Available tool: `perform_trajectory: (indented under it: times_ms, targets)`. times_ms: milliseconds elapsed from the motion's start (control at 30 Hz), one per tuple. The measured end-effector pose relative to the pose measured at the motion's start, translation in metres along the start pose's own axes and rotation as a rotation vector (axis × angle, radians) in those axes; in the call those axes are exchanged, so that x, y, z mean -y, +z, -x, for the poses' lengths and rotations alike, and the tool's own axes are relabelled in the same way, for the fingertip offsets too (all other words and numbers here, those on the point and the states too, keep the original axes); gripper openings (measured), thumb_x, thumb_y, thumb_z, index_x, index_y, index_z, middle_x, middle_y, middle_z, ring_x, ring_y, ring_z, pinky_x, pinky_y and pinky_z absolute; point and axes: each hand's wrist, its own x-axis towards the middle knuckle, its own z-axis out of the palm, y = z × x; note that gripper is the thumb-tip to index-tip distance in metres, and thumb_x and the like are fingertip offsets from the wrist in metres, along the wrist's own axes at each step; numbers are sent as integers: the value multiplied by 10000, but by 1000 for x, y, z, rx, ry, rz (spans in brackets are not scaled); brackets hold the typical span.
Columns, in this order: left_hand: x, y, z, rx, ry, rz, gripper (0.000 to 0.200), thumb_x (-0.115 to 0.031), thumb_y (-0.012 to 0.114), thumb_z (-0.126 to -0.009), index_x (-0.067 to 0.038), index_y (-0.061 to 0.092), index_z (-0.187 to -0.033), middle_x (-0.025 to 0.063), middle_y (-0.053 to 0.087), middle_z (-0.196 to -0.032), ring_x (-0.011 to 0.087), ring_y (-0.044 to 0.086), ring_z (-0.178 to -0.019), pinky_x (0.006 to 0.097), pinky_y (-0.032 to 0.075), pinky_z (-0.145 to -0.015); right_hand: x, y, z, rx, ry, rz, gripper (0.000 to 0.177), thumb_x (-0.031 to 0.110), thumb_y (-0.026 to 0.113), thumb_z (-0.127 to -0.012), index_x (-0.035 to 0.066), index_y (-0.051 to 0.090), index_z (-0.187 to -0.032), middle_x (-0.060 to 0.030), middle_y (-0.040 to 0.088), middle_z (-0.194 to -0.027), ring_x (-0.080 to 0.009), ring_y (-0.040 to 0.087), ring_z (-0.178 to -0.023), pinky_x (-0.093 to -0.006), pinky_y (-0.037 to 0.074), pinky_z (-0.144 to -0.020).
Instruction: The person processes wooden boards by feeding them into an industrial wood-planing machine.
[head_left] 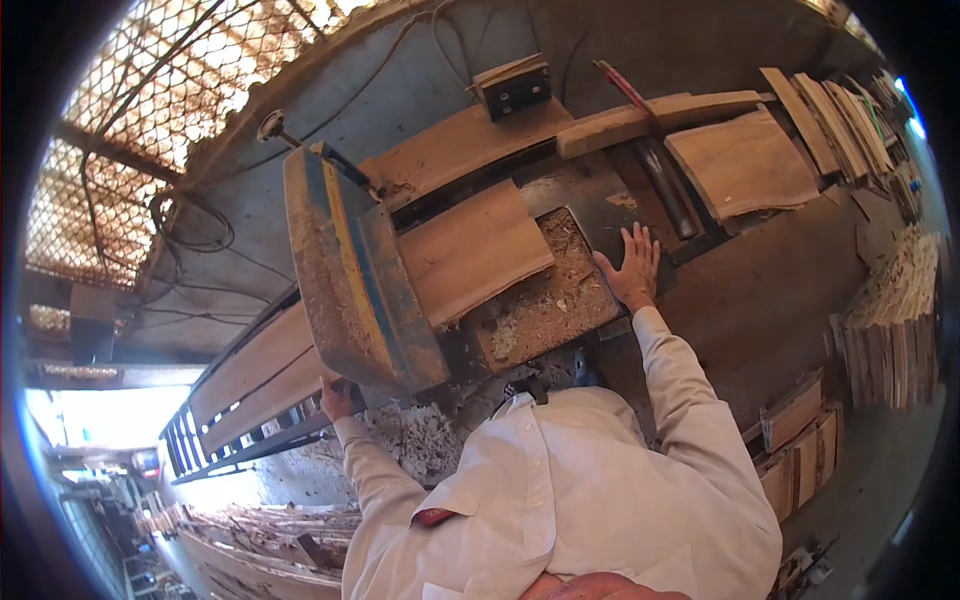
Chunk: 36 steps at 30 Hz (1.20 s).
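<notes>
My right hand (632,268) is open, its fingers spread, over the dark metal machine table just beside a sawdust-covered plate (570,310). Left of that plate a wide wooden board (475,250) lies flat, one end passing under the machine's bulky dusty head (345,270) with blue and yellow stripes. Low on the far side of this head is my left hand (337,397), near the edge of a long plank (255,375) and a dark part of the machine. Most of its fingers are hidden.
A long timber fence (660,122) runs behind the board. Another wide board (742,165) lies to the right. Several thin boards are stacked at the far right (890,325), with short wood pieces (800,455) below. Loose cables (205,235) hang by the mesh window.
</notes>
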Motion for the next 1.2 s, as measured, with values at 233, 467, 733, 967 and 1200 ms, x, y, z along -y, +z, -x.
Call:
perform_trajectory:
  times_ms: [233, 467, 733, 967, 1200]
  targets:
    - [24, 19, 9, 220, 40, -67, 507, -341, 687, -979, 39, 620, -1308, 104, 691, -1239, 203, 677, -1072, 348, 528, -965, 0, 12, -6, -26, 2, -4, 982, 780, 549, -895, 83, 387, -1568, -149, 232, -1698, -294, 121, -1594, -499, 27, -1290]
    - [49, 38, 27, 318, -40, -43, 407, -284, 613, -1030, 43, 638, -1272, 113, 714, -1151, 250, 688, -1024, 384, 563, -880, 14, 10, -16, 27, 86, -6, 1013, 845, 452, -893, 110, 369, -1586, -129, 210, -1710, -279, 99, -1598, -490, -14, -1293]
    - [61, 49, 48, 382, -114, 167, 409, -287, 625, -1016, 50, 637, -1246, 86, 714, -1094, 216, 690, -972, 388, 567, -849, 16, 14, -19, 9, 118, 8, 968, 834, 456, -899, 145, 393, -1578, -94, 225, -1711, -256, 119, -1596, -486, 3, -1298]
    - [-1, 26, 63, 436, 730, -741, 428, -295, 664, -986, 22, 612, -1269, 66, 688, -940, 205, 678, -831, 427, 570, -762, 15, 26, -21, -55, 106, -3, 946, 800, 531, -886, 146, 425, -1561, -105, 286, -1689, -264, 159, -1588, -482, 36, -1296]
    - [-6, -46, -1, 3, 591, -1235, 846, -243, 889, -756, -58, 475, -1470, 208, 696, -912, 403, 675, -788, 479, 526, -710, 19, 26, -20, -42, 109, 4, 921, 782, 551, -889, 135, 454, -1537, -106, 326, -1671, -266, 188, -1581, -482, 65, -1294]
